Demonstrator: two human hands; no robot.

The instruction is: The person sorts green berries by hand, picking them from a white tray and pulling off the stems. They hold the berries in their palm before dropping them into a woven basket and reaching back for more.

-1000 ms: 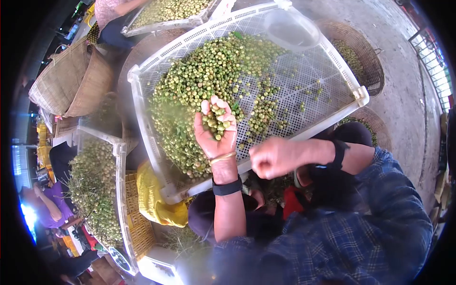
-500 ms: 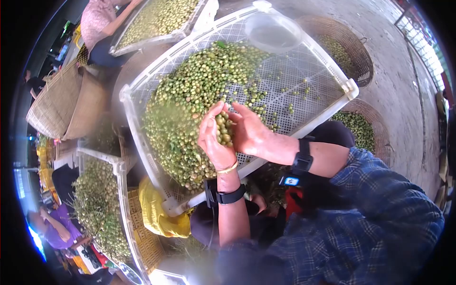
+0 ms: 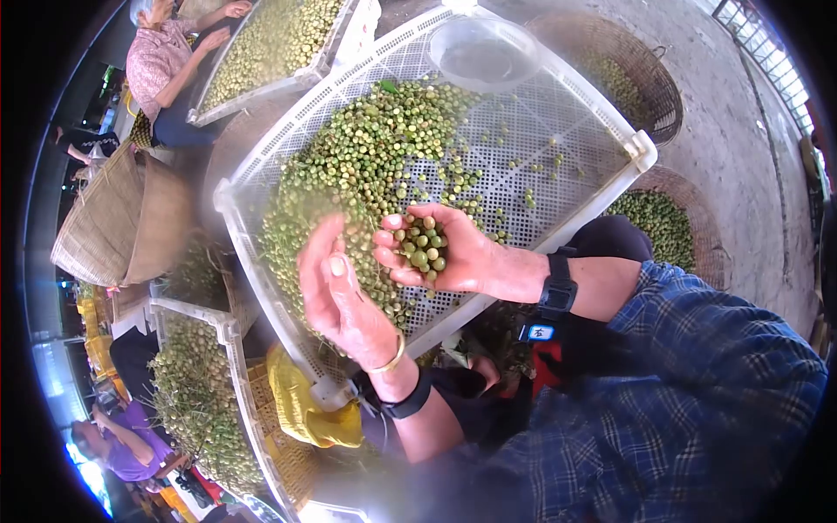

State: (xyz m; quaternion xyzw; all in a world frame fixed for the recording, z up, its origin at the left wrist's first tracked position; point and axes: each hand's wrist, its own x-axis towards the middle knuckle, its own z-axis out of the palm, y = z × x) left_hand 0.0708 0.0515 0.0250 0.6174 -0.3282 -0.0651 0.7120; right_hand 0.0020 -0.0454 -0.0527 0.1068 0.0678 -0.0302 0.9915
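My right hand [image 3: 466, 253] is cupped palm up and holds a small heap of round green fruits [image 3: 425, 247], some of them brownish. To its left, my left hand [image 3: 344, 305] is open, thumb and fingers apart, with no fruit showing in it. Both hands are above a white perforated plastic tray [image 3: 575, 193]. Many more small green fruits [image 3: 357, 144] are piled over the tray's left and middle, and a few lie scattered to the right. A clear round bowl [image 3: 484, 54] sits at the tray's far corner.
Woven baskets with green fruits stand at right [image 3: 667, 100] [image 3: 706, 235]. Another tray [image 3: 228, 327] of stemmed fruits is at lower left, beside a yellow bag [image 3: 305, 405]. A person in a pink top [image 3: 157, 65] works at a far tray [image 3: 305, 78]; a person in purple [image 3: 131, 444] sits left.
My hands have come apart. The left hand has moved left and opened, while the right hand keeps the fruits in its palm. The view has shifted slightly.
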